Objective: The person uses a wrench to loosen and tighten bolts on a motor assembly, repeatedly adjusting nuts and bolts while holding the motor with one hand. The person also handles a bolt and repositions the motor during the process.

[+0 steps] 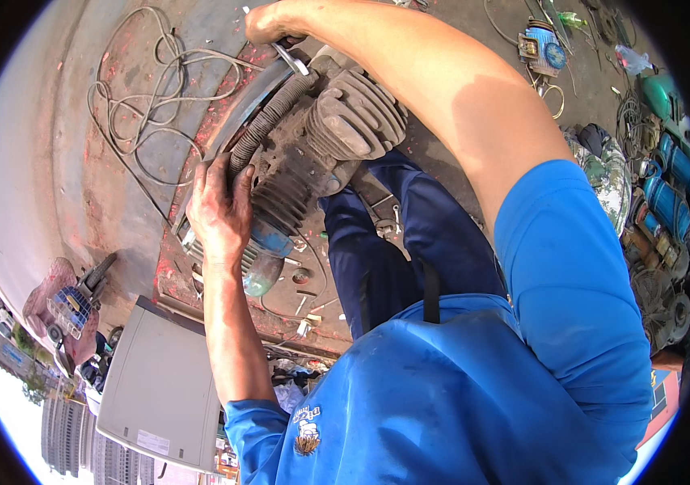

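Observation:
A dirty air compressor pump with finned cylinders [357,117] lies in front of my legs. A ribbed metal tube [268,121] runs along its left side, beside a curved dark rim [236,125]. My left hand [219,210] is closed around the tube's near end, thumb and fingers on either side. At the pump's far end my right hand [268,24] is curled. A silvery metal piece [290,59] shows just below it, next to the tube's far end; what the fingers hold is hidden.
A loose cable [147,121] lies in loops at the left. Wrenches [396,218] and a hammer [304,301] are scattered around the pump. A grey cabinet [159,376] stands at lower left. Blue motors [668,206] and other parts are piled at the right, with a small blue machine [543,48] at the far right.

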The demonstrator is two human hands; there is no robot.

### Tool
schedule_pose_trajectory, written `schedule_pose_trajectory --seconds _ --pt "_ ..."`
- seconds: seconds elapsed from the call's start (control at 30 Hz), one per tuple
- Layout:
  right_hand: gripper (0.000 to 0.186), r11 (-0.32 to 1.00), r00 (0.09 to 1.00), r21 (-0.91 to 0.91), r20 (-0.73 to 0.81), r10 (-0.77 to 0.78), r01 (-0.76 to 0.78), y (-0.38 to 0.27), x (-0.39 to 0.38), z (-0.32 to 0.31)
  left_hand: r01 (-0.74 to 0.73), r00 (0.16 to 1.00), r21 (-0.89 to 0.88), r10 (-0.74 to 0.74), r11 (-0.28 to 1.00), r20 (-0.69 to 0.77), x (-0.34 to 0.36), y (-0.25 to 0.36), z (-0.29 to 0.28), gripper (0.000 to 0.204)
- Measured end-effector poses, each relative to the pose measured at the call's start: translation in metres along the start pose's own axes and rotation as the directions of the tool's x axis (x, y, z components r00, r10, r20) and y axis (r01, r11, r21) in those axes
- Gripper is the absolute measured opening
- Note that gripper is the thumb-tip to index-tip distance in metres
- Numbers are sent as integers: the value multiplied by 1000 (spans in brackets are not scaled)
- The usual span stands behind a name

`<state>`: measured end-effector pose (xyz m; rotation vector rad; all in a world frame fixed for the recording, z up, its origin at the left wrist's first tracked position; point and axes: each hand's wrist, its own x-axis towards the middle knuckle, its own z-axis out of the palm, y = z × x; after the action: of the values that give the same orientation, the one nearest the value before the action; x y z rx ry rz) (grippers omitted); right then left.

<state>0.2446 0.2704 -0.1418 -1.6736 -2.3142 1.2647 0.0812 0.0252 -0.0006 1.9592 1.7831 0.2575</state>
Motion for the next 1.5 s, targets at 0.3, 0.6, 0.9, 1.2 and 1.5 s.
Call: schedule_pose_trajectory --seconds 0.3,0.6,0.9,1.2,1.5 --pt "19 890 505 211 -863 -25 404 6 -132 -66 38 994 53 -43 998 104 -2 -13 -2 43" --pt "17 855 517 261 -856 -10 448 22 -242 -17 3 998 -37 -1 999 58 -4 -12 -2 42" --pt "18 892 587 249 -809 -21 376 0 -262 -46 20 993 -25 -17 999 114 -3 -11 -4 40" --pt "12 937 772 100 -600 -211 335 -40 -274 -36 324 842 -488 -482 810 -241 17 -91 -76 46" --pt "19 970 975 241 203 -90 40 -142 -304 27 464 543 -885 -779 -33 313 -153 -82 -12 22"
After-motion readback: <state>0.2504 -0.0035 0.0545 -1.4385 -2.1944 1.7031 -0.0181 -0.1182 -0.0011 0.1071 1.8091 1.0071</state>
